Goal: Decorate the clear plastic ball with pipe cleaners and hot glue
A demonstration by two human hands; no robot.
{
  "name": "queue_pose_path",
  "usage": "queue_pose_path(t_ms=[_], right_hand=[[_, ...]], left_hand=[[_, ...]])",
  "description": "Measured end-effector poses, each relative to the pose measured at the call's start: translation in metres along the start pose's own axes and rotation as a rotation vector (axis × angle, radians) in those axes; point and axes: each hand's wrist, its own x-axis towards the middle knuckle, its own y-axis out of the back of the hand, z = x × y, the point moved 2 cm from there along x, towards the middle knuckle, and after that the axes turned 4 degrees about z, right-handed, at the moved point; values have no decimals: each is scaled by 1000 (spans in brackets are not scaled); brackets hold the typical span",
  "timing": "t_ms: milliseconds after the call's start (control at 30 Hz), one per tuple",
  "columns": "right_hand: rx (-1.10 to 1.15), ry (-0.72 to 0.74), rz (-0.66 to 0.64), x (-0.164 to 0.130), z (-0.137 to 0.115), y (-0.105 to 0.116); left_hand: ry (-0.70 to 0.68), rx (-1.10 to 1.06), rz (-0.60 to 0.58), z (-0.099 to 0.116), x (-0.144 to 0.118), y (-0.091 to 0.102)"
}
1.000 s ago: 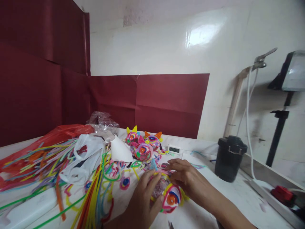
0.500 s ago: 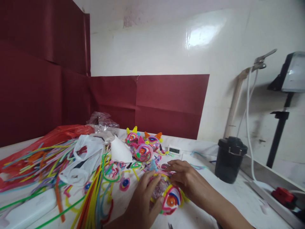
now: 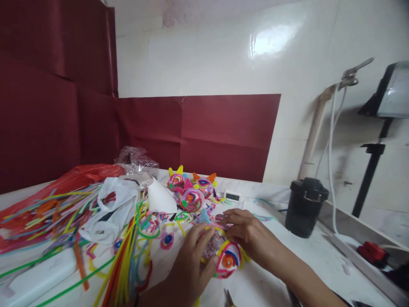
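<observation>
Both hands hold a colourful pipe-cleaner ball (image 3: 223, 258) on the white table (image 3: 313, 268); it has a spiral eye of red, blue, white and orange and a small blue horn. My left hand (image 3: 190, 266) cups its left side. My right hand (image 3: 244, 232) presses on its top and right, fingertips at the upper rim. Three similar horned balls (image 3: 190, 192) sit just behind.
Loose pipe cleaners (image 3: 121, 251) in many colours, white and red plastic bags (image 3: 111, 204) and flat spiral pieces (image 3: 166, 239) cover the left. A black lidded can (image 3: 305, 207) stands at right, a small digital display (image 3: 232, 196) behind. Scissors tips (image 3: 228, 298) show at the bottom edge.
The view has dropped and shifted slightly; both hands stay on the ball with only small finger shifts. Scissors tips show more at the bottom edge.
</observation>
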Motion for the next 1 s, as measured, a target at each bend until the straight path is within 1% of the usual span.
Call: queue_pose_path(t_ms=[167, 300, 467, 667, 833, 1000], right_hand=[[51, -50, 20, -1, 0, 0], [89, -32, 51, 1, -1, 1], [92, -15, 61, 2, -1, 1], [43, 3, 22, 1, 0, 0], [55, 1, 27, 2, -1, 1], [62, -1, 15, 3, -1, 1]], left_hand=[[14, -1, -16, 1, 1, 1], [-2, -7, 11, 0, 0, -1], [13, -12, 12, -1, -1, -2], [4, -2, 19, 1, 0, 0], [-4, 29, 14, 2, 2, 3], [7, 13, 16, -1, 0, 0]])
